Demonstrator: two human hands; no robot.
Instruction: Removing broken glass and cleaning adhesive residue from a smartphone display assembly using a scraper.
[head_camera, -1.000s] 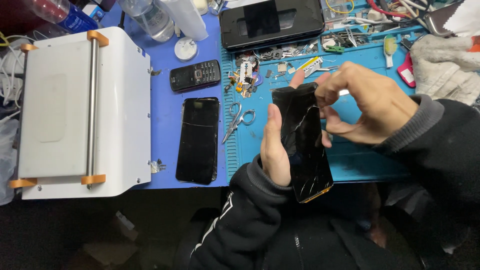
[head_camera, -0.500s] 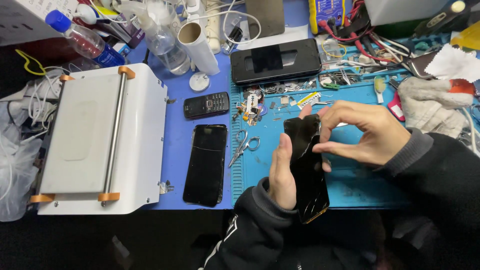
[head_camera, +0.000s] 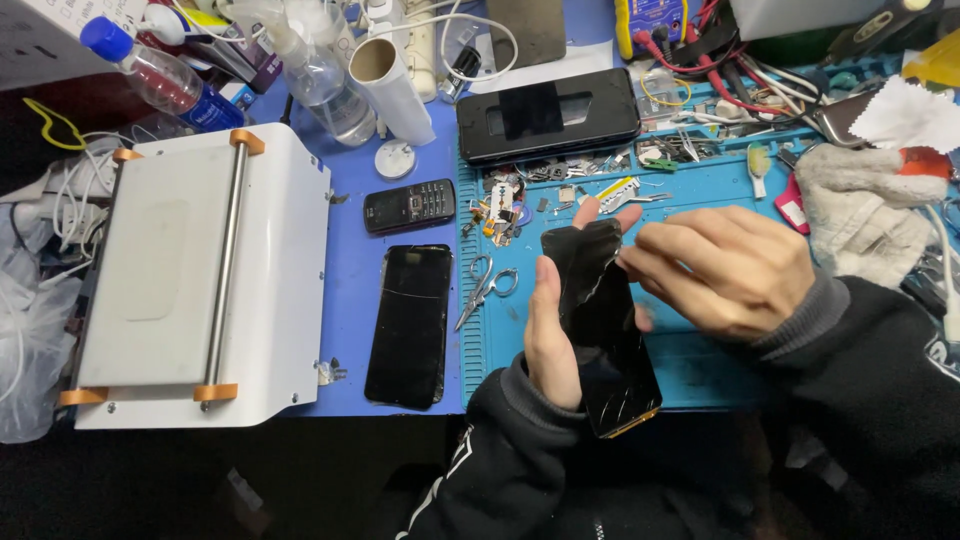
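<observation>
My left hand (head_camera: 553, 335) grips a black smartphone (head_camera: 603, 335) with a cracked screen, holding it upright over the teal work mat (head_camera: 700, 360). My right hand (head_camera: 725, 268) pinches a dark film or glass layer (head_camera: 585, 255) at the phone's top edge, and that layer stands lifted off the screen. A second black phone (head_camera: 409, 324) with a cracked screen lies flat on the blue mat, left of my hands. Small scissors (head_camera: 485, 288) lie between the two phones.
A white box-shaped machine (head_camera: 190, 275) with orange-capped rollers fills the left side. A small keypad phone (head_camera: 409, 205), a black device (head_camera: 547, 115), a cardboard tube (head_camera: 392, 90), plastic bottles (head_camera: 160, 80), tangled cables, loose parts and a white cloth (head_camera: 865, 225) crowd the back.
The view has tilted up, showing more of the back of the bench. My right hand has pulled the dark layer at the phone's top further away from the screen.
</observation>
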